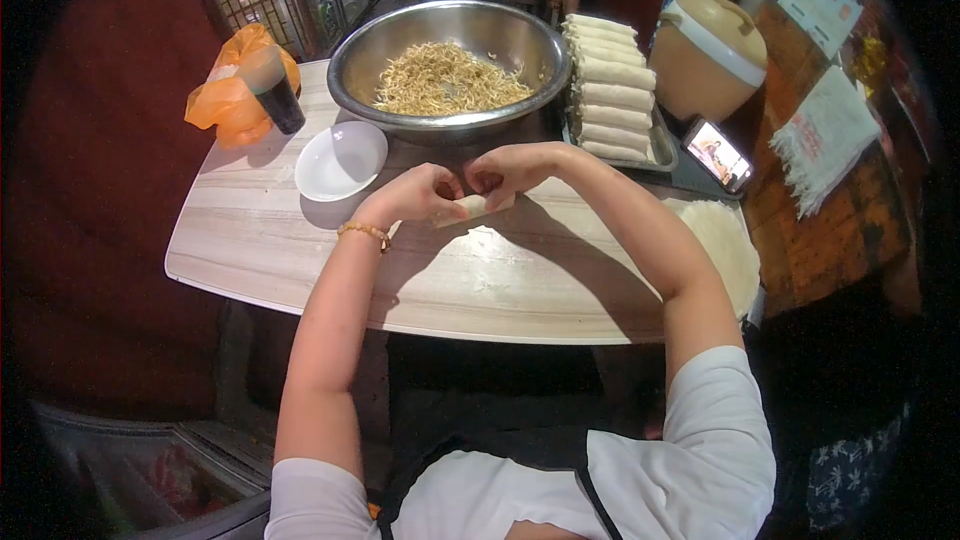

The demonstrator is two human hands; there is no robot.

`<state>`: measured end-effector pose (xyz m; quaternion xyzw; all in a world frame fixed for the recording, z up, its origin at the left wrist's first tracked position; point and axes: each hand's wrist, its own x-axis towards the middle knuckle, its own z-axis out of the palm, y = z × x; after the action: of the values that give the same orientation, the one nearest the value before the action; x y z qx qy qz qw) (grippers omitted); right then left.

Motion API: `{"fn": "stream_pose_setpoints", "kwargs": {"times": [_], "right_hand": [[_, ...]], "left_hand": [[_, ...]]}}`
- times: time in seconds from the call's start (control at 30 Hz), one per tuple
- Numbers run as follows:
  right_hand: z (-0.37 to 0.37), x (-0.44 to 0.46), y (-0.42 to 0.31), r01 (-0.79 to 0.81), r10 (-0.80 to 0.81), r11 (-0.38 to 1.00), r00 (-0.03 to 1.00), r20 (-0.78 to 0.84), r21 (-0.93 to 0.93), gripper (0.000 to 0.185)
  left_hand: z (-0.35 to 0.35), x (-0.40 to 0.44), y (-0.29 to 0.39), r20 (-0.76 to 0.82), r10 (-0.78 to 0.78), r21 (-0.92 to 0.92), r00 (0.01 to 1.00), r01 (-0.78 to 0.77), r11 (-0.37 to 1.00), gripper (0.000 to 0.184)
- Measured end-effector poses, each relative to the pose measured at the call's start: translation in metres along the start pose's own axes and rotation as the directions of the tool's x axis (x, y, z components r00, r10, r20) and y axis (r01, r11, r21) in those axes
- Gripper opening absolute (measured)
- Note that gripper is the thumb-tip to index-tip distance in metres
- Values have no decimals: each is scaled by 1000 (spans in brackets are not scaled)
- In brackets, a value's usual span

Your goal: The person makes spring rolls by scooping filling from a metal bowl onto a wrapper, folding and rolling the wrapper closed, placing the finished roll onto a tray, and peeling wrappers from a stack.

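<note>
A pale, uncooked spring roll [474,208] lies on the table in front of me, with both hands on it. My left hand [428,192], a beaded bracelet at its wrist, pinches the roll's left part. On the roll's right part are the closed fingers of my right hand [505,172]. Just beyond my hands stands a large steel bowl [350,90] holding a heap of bean sprout filling [450,78]. To the right, finished rolls [612,95] lie stacked in a metal tray [662,148]. A stack of round wrappers [725,250] rests at the table's right edge.
A white bowl [341,162] sits on the left of the table [270,250], near a dark drink cup [274,95] and an orange plastic bag [230,105]. At right are a propped phone [717,155], a beige lidded container [705,55] and a white cloth [828,135].
</note>
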<state>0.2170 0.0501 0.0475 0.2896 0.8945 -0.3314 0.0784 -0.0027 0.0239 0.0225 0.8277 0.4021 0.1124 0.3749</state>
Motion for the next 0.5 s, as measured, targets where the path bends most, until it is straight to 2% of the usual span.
{"fn": "stream_pose_setpoints", "kwargs": {"times": [0.13,0.23,0.3,0.33,0.4,0.43,0.47,0.5], "right_hand": [[-2,-1,1,-20,21,999,1000,-18,47,32],[-1,-1,4,-101,104,993,993,-49,68,30],[1,0,3,-70,76,996,992,-104,61,27],[1,-1,1,-69,75,996,992,-105,61,27],[7,-5,-3,-93,86,995,977,-198,-30,22],[15,-4,0,-93,85,995,976,-199,-30,22],[27,-3,2,-131,44,965,935,-352,-228,19],[37,-4,2,-196,-31,891,873,-486,-409,17]], "left_hand": [[-6,3,-5,28,-52,-11,998,53,999,35],[-8,6,-8,57,-60,-28,997,62,998,37],[-9,6,-6,-6,-39,102,999,39,994,42],[-6,5,-5,-6,-39,102,999,39,994,42],[7,1,-2,-263,134,300,956,-51,952,35],[14,-5,12,-290,109,392,951,15,920,27],[24,-12,25,-321,88,478,943,81,875,20],[38,-16,20,-337,170,606,926,76,791,11]]}}
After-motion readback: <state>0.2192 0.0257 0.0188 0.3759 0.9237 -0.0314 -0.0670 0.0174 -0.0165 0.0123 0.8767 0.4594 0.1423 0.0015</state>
